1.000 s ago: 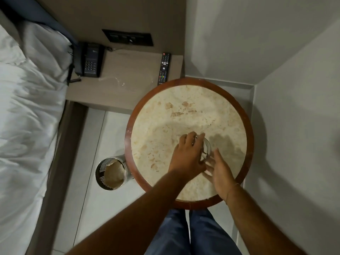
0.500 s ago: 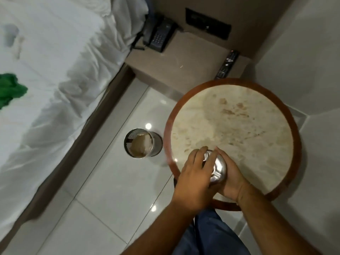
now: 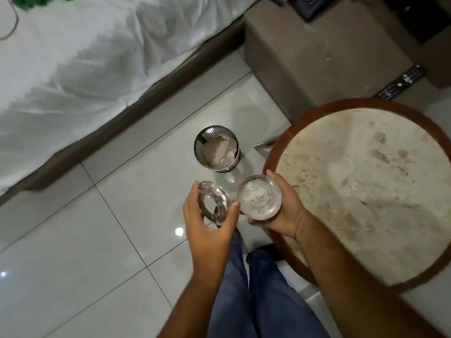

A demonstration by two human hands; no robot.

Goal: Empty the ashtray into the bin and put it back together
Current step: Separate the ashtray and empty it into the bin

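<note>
The steel ashtray is in two pieces, held over the floor. My left hand (image 3: 210,230) grips the ring-shaped lid (image 3: 214,204), a shiny disc with a round hole in its middle. My right hand (image 3: 285,211) cups the round bowl (image 3: 259,197), which holds pale grey ash. The two pieces sit side by side, nearly touching. A little beyond them, a small perforated metal bin (image 3: 217,151) with a paper liner stands upright on the tiles, close to the table's left edge.
A round marble-topped table (image 3: 366,191) with a dark wooden rim fills the right. A bed with white sheets (image 3: 85,57) runs along the upper left. A bedside unit (image 3: 317,52) with a remote control (image 3: 400,85) lies beyond the table. My jeans-clad legs are below.
The ashtray left the table and came over the floor towards the bin. My left hand lifted the ring lid off the bowl, baring the ash. The view swung left and down.
</note>
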